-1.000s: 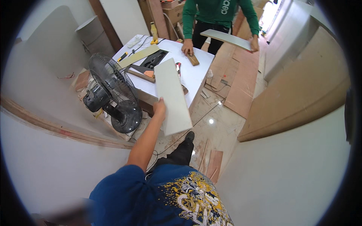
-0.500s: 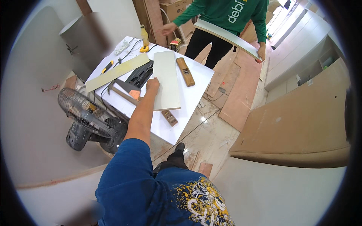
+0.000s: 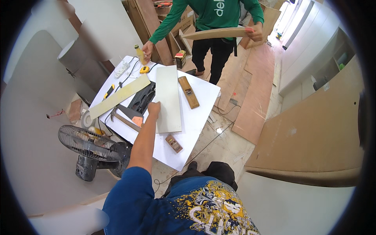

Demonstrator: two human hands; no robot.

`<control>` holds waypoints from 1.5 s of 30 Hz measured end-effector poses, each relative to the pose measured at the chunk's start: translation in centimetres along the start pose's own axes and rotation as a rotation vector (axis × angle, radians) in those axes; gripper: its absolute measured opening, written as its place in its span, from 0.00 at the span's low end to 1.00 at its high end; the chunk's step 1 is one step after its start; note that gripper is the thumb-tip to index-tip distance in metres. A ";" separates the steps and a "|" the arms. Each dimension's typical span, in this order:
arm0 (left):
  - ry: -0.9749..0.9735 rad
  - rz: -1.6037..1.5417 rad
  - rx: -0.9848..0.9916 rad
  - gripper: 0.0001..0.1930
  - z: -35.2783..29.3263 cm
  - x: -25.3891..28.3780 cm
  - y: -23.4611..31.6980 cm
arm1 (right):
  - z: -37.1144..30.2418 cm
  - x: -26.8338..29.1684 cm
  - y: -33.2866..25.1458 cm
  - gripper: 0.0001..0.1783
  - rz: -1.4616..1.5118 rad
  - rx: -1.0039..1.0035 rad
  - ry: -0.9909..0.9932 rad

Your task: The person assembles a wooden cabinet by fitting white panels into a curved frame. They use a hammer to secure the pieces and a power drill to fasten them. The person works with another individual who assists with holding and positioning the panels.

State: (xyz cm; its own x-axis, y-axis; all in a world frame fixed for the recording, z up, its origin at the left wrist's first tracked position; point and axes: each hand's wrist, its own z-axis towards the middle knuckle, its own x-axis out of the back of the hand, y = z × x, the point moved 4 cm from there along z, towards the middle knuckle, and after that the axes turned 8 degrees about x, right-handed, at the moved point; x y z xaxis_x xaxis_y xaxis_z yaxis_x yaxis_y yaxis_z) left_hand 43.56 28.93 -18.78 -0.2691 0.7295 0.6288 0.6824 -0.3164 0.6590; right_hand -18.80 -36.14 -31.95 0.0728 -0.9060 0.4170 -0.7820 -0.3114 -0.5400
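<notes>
My left hand reaches over a white-topped table and is closed on the left edge of a pale flat board. The board lies lengthwise on the table. My right hand is out of view. To the right of the board rests a wooden hand plane, and a smaller wooden plane sits by its near end. Left of my hand are a claw hammer, a handsaw with an orange handle part, a black tool case and a narrow yellowish strip.
Across the table a person in a green shirt holds a long board and touches a yellow bottle. A tape measure, yellow cutter and power strip lie nearby. A fan stands left, a large brown panel right.
The person opposite has brought a hand to the yellow bottle and shifted the long board. My view has moved; my left hand still grips the pale board.
</notes>
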 end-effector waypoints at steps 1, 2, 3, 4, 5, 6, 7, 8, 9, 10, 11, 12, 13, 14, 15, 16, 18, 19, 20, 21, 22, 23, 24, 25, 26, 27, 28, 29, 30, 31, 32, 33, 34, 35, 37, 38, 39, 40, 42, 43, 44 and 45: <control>0.107 0.061 -0.069 0.26 -0.5 0.9 0.2 | 2.3 -0.1 0.2 0.18 -0.039 0.026 -0.043; 0.188 0.121 -0.140 0.27 -2.2 0.4 1.0 | 4.4 0.3 1.6 0.18 -0.080 0.060 -0.068; 0.270 0.174 -0.210 0.28 -3.8 0.2 1.8 | 6.7 1.0 3.1 0.18 -0.127 0.109 -0.089; 0.261 0.129 -0.249 0.27 -4.8 -1.5 2.4 | 8.5 3.6 4.6 0.18 -0.190 0.159 -0.069; 0.264 0.103 -0.278 0.26 -5.5 -2.4 2.4 | 10.5 6.0 6.3 0.18 -0.245 0.203 -0.072; 0.260 0.075 -0.311 0.25 -6.3 -4.1 2.7 | 12.8 9.1 7.4 0.18 -0.303 0.299 -0.068; 0.373 0.060 -0.443 0.21 -7.6 0.5 3.6 | 15.1 4.8 0.9 0.18 -0.230 0.271 -0.167; 0.355 0.087 -0.430 0.20 -9.1 2.1 3.1 | 10.7 6.7 -12.9 0.18 -0.240 0.194 -0.216; 0.337 0.109 -0.413 0.19 -10.7 4.1 2.6 | 17.1 5.6 -11.0 0.17 -0.425 0.477 -0.376; 0.244 0.069 -0.413 0.18 -12.2 1.8 3.6 | 19.1 9.2 -11.5 0.17 -0.612 0.743 -0.399; 0.255 0.015 -0.476 0.16 -13.2 1.8 3.3 | 21.2 10.2 -13.2 0.16 -0.430 0.492 -0.340; 0.256 -0.037 -0.541 0.15 -14.2 1.5 3.0 | 23.8 11.3 -15.7 0.16 -0.246 0.234 -0.277; 0.262 -0.030 -0.532 0.14 -15.6 1.2 2.8 | 25.2 12.3 -18.1 0.16 -0.004 0.098 -0.251; 0.248 -0.036 -0.525 0.14 -17.4 -0.1 3.4 | 27.5 14.4 -19.6 0.17 -0.024 0.140 -0.260; 0.188 -0.054 -0.422 0.13 -19.8 -1.3 4.3 | 29.3 16.2 -21.3 0.17 -0.059 0.121 -0.247; 0.135 -0.068 -0.321 0.13 -22.5 -2.4 5.4 | 31.1 18.2 -22.8 0.18 -0.070 0.178 -0.224; 0.131 -0.102 -0.247 0.13 -27.0 -4.5 5.5 | 33.4 20.8 -27.4 0.18 0.031 0.215 -0.203; 0.078 0.073 -0.248 0.13 -29.9 -6.3 7.3 | 33.9 22.4 -29.5 0.18 0.112 0.227 -0.170; 0.026 0.246 -0.245 0.13 -32.7 -7.9 8.7 | 34.2 23.6 -30.4 0.19 0.187 0.240 -0.135; -0.057 0.286 -0.273 0.13 -34.6 -9.3 8.1 | 34.7 23.8 -30.3 0.19 0.285 0.208 -0.124; -0.148 0.328 -0.305 0.13 -36.3 -10.8 7.4 | 35.2 24.1 -29.8 0.19 0.387 0.170 -0.105; -0.231 0.439 -0.303 0.12 -38.0 -11.8 6.4 | 35.7 24.4 -29.6 0.19 0.486 0.136 -0.092; -0.316 0.548 -0.305 0.12 -39.5 -12.7 5.4 | 36.0 24.2 -27.9 0.20 0.477 0.118 -0.076; -0.369 0.551 -0.244 0.12 -41.1 -13.1 4.2 | 35.7 23.2 -25.1 0.20 0.466 0.105 -0.060; -0.416 0.551 -0.181 0.13 -42.5 -13.3 3.0 | 34.5 22.3 -22.9 0.20 0.445 0.119 0.008; -0.417 0.568 -0.148 0.13 -43.9 -13.3 2.4 | 33.6 21.3 -18.9 0.24 0.241 0.055 -0.023; -0.419 0.566 -0.105 0.13 -45.4 -13.0 1.2 | 33.2 19.7 -13.0 0.27 0.041 -0.001 -0.096; -0.489 0.747 -0.250 0.12 -45.9 -12.6 -0.5 | 27.3 20.1 -17.9 0.27 0.446 -0.350 -0.035; -0.586 0.897 -0.418 0.13 -46.4 -12.4 -1.8 | 26.1 19.9 -16.1 0.27 0.353 -0.362 -0.091; -0.646 0.659 -0.242 0.13 -47.5 -11.8 -7.1 | 25.5 18.9 -13.5 0.27 0.258 -0.318 -0.162; -0.673 0.383 -0.057 0.14 -48.8 -11.0 -12.3 | 25.0 18.3 -12.4 0.27 0.223 -0.299 -0.205; -0.666 0.131 0.103 0.15 -50.0 -10.1 -16.7 | 25.0 18.1 -12.2 0.27 0.215 -0.285 -0.229; -0.672 0.138 0.169 0.15 -51.2 -11.5 -16.6 | 26.1 18.9 -12.1 0.27 0.195 -0.260 -0.221; -0.675 0.181 0.220 0.16 -52.0 -12.3 -17.1 | 26.6 19.7 -12.5 0.27 0.189 -0.242 -0.225; -0.671 0.170 0.288 0.17 -55.2 -14.6 -16.6 | 28.6 21.9 -13.9 0.27 0.176 -0.203 -0.227; -0.674 0.148 0.295 0.17 -56.5 -15.6 -16.3 | 29.5 23.1 -14.9 0.27 0.172 -0.181 -0.224; -0.679 0.106 0.295 0.18 -57.7 -16.5 -16.2 | 30.3 24.2 -16.0 0.26 0.168 -0.162 -0.222; -0.686 0.058 0.290 0.18 -59.0 -17.6 -16.3 | 31.3 25.4 -17.4 0.26 0.160 -0.138 -0.222; -0.692 -0.056 0.279 0.19 -61.2 -19.7 -16.2 | 33.1 27.6 -20.4 0.26 0.134 -0.084 -0.231; -0.682 -0.116 0.272 0.19 -62.2 -20.6 -16.3 | 33.9 28.1 -21.9 0.26 0.121 -0.059 -0.245; -0.669 -0.161 0.272 0.20 -63.0 -21.3 -16.2 | 34.5 28.3 -23.2 0.26 0.101 -0.039 -0.263; -0.652 -0.170 0.241 0.20 -63.6 -21.8 -16.3 | 35.1 28.3 -24.6 0.26 0.074 -0.022 -0.289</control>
State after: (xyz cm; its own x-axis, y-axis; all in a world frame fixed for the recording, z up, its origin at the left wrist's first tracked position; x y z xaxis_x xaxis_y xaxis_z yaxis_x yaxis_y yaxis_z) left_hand -4.94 -20.34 -16.98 0.0247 0.9946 0.1009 0.8184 -0.0781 0.5693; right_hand 24.23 -64.17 -32.51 0.1856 -0.9711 0.1502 -0.8045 -0.2380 -0.5442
